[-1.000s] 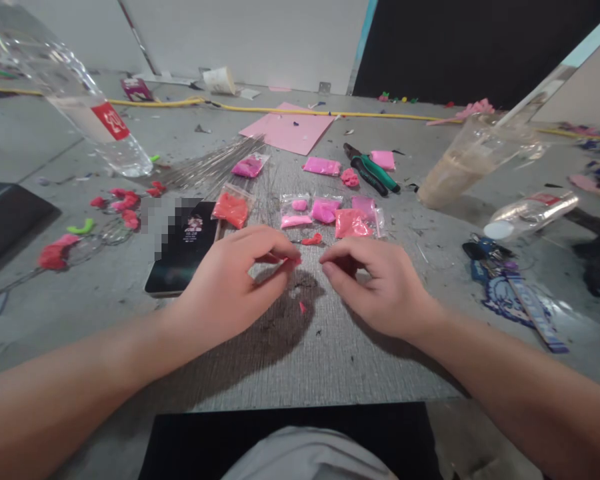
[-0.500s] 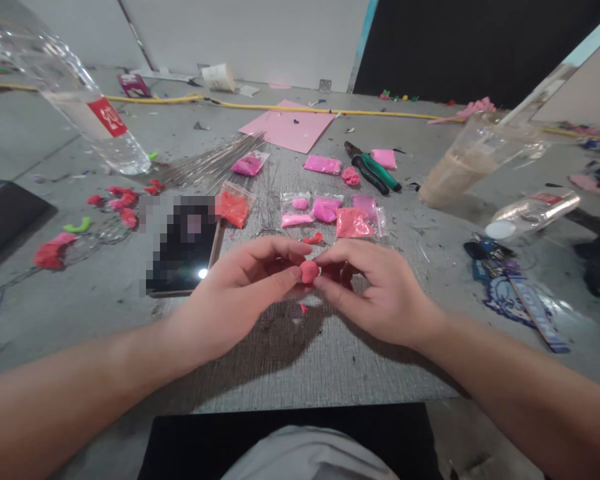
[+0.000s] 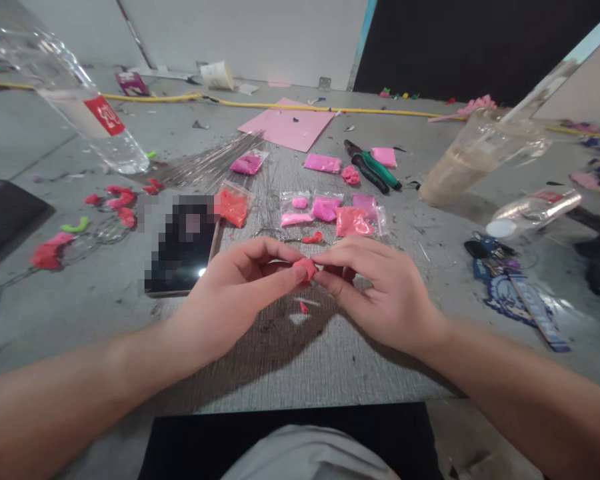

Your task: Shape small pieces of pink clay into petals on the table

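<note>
A small lump of red-pink clay (image 3: 305,267) is pinched between the fingertips of both my hands, just above the grey table (image 3: 290,353). My left hand (image 3: 235,297) grips it from the left with thumb and forefinger closed. My right hand (image 3: 380,293) grips it from the right, its fingers curled. A tiny red crumb (image 3: 303,307) lies on the table under them. Just beyond my fingers lies a small red clay piece (image 3: 313,238), and behind it several small clear bags of pink and red clay (image 3: 330,213).
A phone (image 3: 180,250) lies left of my hands, with a bundle of thin wires (image 3: 210,163) behind it. Green-handled pliers (image 3: 373,170), a pink sheet (image 3: 293,127), a water bottle (image 3: 75,100), a plastic cup of drink (image 3: 465,163), keys (image 3: 500,267) and red clay shapes (image 3: 115,200) lie around.
My hands came together from a small gap and now pinch the red-pink clay lump between them. Since half a second ago they have lifted it slightly and pressed it.
</note>
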Available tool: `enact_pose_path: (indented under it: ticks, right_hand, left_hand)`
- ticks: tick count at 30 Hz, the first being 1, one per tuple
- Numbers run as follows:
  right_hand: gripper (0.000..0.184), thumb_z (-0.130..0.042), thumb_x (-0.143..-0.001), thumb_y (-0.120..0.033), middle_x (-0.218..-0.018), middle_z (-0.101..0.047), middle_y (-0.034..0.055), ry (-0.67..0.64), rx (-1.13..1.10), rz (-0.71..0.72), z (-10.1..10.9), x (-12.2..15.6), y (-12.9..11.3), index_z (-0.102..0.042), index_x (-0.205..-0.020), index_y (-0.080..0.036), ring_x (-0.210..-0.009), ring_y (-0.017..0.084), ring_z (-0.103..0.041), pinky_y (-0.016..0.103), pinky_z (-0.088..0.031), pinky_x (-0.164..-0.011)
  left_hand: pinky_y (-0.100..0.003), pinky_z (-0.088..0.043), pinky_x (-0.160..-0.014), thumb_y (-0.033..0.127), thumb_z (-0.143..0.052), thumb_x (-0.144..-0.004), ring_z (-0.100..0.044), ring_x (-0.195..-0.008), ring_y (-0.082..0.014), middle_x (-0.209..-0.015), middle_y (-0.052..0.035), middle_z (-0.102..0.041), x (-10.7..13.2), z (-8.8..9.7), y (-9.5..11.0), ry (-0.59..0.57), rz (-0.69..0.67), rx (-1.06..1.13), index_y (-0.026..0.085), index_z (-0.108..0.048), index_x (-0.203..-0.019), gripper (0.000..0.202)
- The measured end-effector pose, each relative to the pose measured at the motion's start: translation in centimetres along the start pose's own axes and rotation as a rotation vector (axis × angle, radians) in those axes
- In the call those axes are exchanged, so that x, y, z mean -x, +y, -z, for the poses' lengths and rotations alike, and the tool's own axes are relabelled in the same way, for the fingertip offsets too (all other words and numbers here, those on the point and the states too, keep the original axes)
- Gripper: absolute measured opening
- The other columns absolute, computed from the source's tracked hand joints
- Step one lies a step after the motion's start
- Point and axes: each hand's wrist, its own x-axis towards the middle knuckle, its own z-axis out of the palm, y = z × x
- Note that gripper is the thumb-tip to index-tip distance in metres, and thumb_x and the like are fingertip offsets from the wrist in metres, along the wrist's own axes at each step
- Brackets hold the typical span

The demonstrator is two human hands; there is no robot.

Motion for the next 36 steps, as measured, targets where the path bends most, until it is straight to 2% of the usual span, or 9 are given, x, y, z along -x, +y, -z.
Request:
enact_pose_path:
  ticks: [6, 9, 15, 20, 24, 27, 29, 33, 36]
  right_hand:
    - [0.009, -0.069, -0.096, -0.01, -0.09, -0.073, 0.0054, 0.032, -0.002, 0.024, 0.2, 0.0, 0.0, -0.078, -0.098, -0.012, -0.08, 0.011, -0.067, 0.022, -0.053, -0.076]
    - [0.008, -0.067, -0.097, -0.01, -0.086, -0.072, 0.0042, -0.004, 0.004, 0.033, 0.3, 0.0, 0.0, -0.076, -0.095, -0.011, -0.078, 0.011, -0.064, 0.022, -0.052, -0.074]
    - [0.01, -0.064, -0.099, -0.016, -0.083, -0.064, 0.0017, -0.128, 0.014, 0.02, 0.6, 0.2, 0.1, -0.068, -0.091, -0.012, -0.076, 0.01, -0.057, 0.023, -0.047, -0.072]
    - [0.014, -0.057, -0.101, -0.017, -0.077, -0.06, -0.001, -0.068, 0.034, -0.094, 0.7, 0.0, 0.0, -0.059, -0.087, -0.016, -0.069, 0.01, -0.053, 0.024, -0.044, -0.066]
    - [0.024, -0.05, -0.106, -0.021, -0.071, -0.058, -0.0017, -0.036, 0.054, -0.169, 0.8, -0.2, 0.3, -0.059, -0.084, -0.017, -0.064, 0.01, -0.053, 0.024, -0.042, -0.062]
    - [0.018, -0.055, -0.103, -0.018, -0.078, -0.067, 0.0013, -0.062, 0.084, -0.152, 0.7, -0.3, 0.6, -0.067, -0.09, -0.015, -0.07, 0.011, -0.059, 0.025, -0.045, -0.066]
    - [0.013, -0.06, -0.099, -0.015, -0.084, -0.072, 0.0028, -0.069, 0.084, -0.133, 0.6, -0.3, 0.7, -0.071, -0.093, -0.014, -0.074, 0.011, -0.063, 0.024, -0.047, -0.067]
    - [0.008, -0.067, -0.094, -0.012, -0.084, -0.075, 0.0023, -0.061, 0.062, -0.141, 0.4, -0.2, 0.5, -0.073, -0.09, -0.015, -0.073, 0.011, -0.064, 0.024, -0.049, -0.067]
    - [0.007, -0.07, -0.091, -0.013, -0.079, -0.072, -0.0007, -0.081, 0.038, -0.176, 0.5, -0.2, 0.4, -0.071, -0.084, -0.016, -0.067, 0.009, -0.062, 0.022, -0.048, -0.063]
  left_hand:
    - [-0.026, -0.063, -0.08, 0.026, -0.085, -0.085, -0.074, -0.083, -0.0136, -0.091, -0.0005, -0.076, -0.2, 0.1, -0.3, -0.038, 0.069, 0.004, 0.018, -0.069, -0.091, 0.018]
    - [-0.029, -0.063, -0.079, 0.026, -0.084, -0.086, -0.073, -0.081, -0.014, -0.093, 0.0003, -0.075, -0.2, 0.1, -0.3, -0.056, 0.063, -0.015, 0.02, -0.07, -0.1, 0.02]
    - [-0.019, -0.058, -0.073, 0.026, -0.08, -0.09, -0.07, -0.076, -0.0095, -0.086, 0.0008, -0.073, 0.1, 0.0, 0.2, -0.131, 0.057, -0.094, 0.017, -0.072, -0.093, 0.012]
    - [-0.021, -0.057, -0.071, 0.028, -0.079, -0.091, -0.068, -0.076, -0.0099, -0.086, 0.002, -0.071, 0.1, 0.0, 0.2, -0.065, 0.038, -0.143, 0.02, -0.07, -0.096, 0.013]
    - [-0.022, -0.054, -0.065, 0.034, -0.076, -0.092, -0.068, -0.076, -0.0123, -0.088, 0.0012, -0.072, 0.0, 0.1, 0.4, 0.001, -0.042, -0.408, 0.022, -0.071, -0.105, 0.019]
    - [-0.024, -0.053, -0.069, 0.037, -0.071, -0.095, -0.068, -0.081, -0.0138, -0.094, -0.0011, -0.075, -0.1, 0.3, 0.5, 0.021, -0.198, -0.722, 0.022, -0.074, -0.108, 0.02]
    - [-0.025, -0.054, -0.073, 0.037, -0.07, -0.095, -0.069, -0.084, -0.0147, -0.096, -0.0022, -0.076, -0.1, 0.3, 0.6, 0.028, -0.246, -0.803, 0.021, -0.075, -0.105, 0.019]
    - [-0.025, -0.055, -0.066, 0.041, -0.07, -0.095, -0.07, -0.076, -0.0147, -0.09, -0.0017, -0.075, -0.3, 0.3, 0.7, -0.005, -0.144, -0.679, 0.02, -0.071, -0.104, 0.023]
    - [-0.026, -0.058, -0.069, 0.042, -0.073, -0.093, -0.072, -0.082, -0.0168, -0.096, -0.0037, -0.076, -0.3, 0.5, 0.5, -0.024, -0.087, -0.57, 0.02, -0.071, -0.106, 0.026]
